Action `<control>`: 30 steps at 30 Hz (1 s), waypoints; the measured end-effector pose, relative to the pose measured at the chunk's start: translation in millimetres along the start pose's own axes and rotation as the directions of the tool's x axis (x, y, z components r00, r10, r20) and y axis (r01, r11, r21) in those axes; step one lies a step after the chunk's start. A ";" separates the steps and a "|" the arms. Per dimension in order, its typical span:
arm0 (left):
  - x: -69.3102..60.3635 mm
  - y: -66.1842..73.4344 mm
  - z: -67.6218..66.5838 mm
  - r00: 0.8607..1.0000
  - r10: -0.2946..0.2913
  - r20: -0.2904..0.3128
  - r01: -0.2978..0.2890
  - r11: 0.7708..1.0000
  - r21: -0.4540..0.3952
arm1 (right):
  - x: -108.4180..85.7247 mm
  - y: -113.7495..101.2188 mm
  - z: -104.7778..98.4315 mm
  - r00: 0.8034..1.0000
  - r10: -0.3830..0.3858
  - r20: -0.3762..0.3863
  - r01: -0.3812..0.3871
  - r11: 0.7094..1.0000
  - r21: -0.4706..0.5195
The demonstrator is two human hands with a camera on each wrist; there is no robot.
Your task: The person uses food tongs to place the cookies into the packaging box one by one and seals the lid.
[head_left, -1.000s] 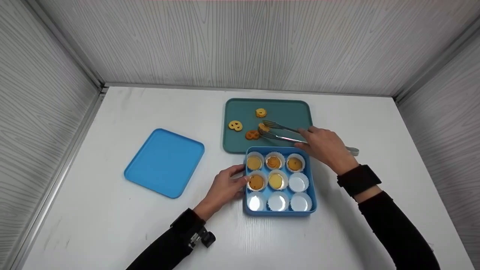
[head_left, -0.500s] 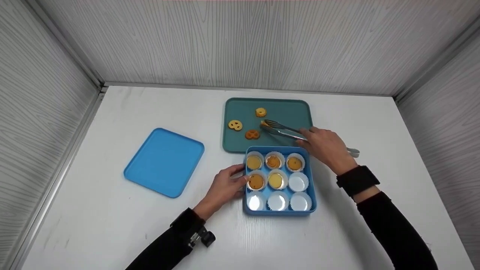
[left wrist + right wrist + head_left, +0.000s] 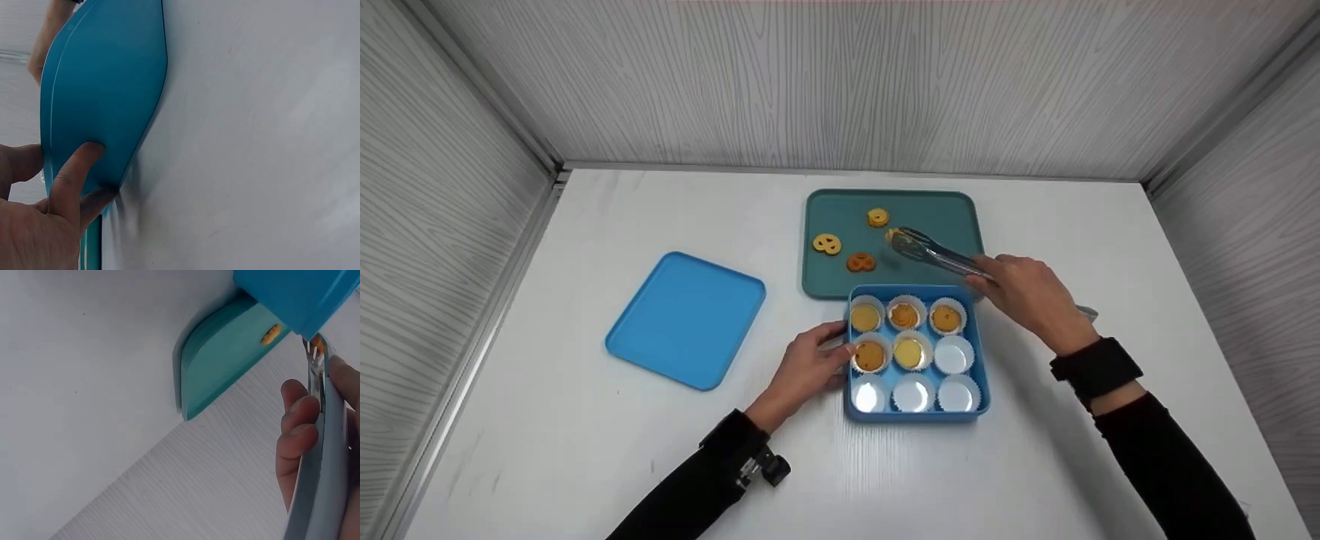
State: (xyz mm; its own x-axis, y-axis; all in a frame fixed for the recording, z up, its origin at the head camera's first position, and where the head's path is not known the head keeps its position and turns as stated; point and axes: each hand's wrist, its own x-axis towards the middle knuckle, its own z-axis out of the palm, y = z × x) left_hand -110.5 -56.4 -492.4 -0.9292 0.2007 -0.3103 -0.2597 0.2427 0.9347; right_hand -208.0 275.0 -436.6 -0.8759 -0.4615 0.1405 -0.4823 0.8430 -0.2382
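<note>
My left hand [image 3: 804, 369] holds the left wall of a blue box [image 3: 916, 417], thumb at the rim and fingers [image 3: 70, 180] against the outer side. Paper cups stand in rows inside it; the back row and two middle-row cups contain cookies, while the middle-right cup [image 3: 954, 354] and front cups look bare. Metal tongs [image 3: 936, 253] are gripped in my right hand [image 3: 1030, 300]. Their tips close on a small cookie [image 3: 892, 235] above the green tray [image 3: 937, 210]. In the right wrist view, the box corner partly hides the tong tips.
On the green tray lie a round cookie [image 3: 877, 217], a pale pretzel-shaped cookie [image 3: 826, 244] and a browner one [image 3: 861, 262]. A flat blue square lid or tray [image 3: 686, 319] lies to the left. Grey wood-grain panels [image 3: 840, 90] enclose the table.
The tongs have closed on the cookie and lifted it, moving slightly up and right with my right hand. My left hand keeps its hold on the box.
</note>
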 end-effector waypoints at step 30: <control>3.2 9.6 -1.9 0.996 -0.085 0.002 0.084 0.993 -0.078 | -99.1 4.9 -87.1 0.978 -0.064 0.198 0.056 0.998 0.041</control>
State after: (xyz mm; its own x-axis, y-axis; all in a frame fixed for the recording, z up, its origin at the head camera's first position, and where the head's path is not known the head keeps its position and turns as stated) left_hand -116.4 -55.2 -484.1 -0.9033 0.1816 -0.3886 -0.3571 0.1836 0.9158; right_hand -122.8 349.0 -368.0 -0.8279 -0.5597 -0.0375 -0.5310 0.8035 -0.2693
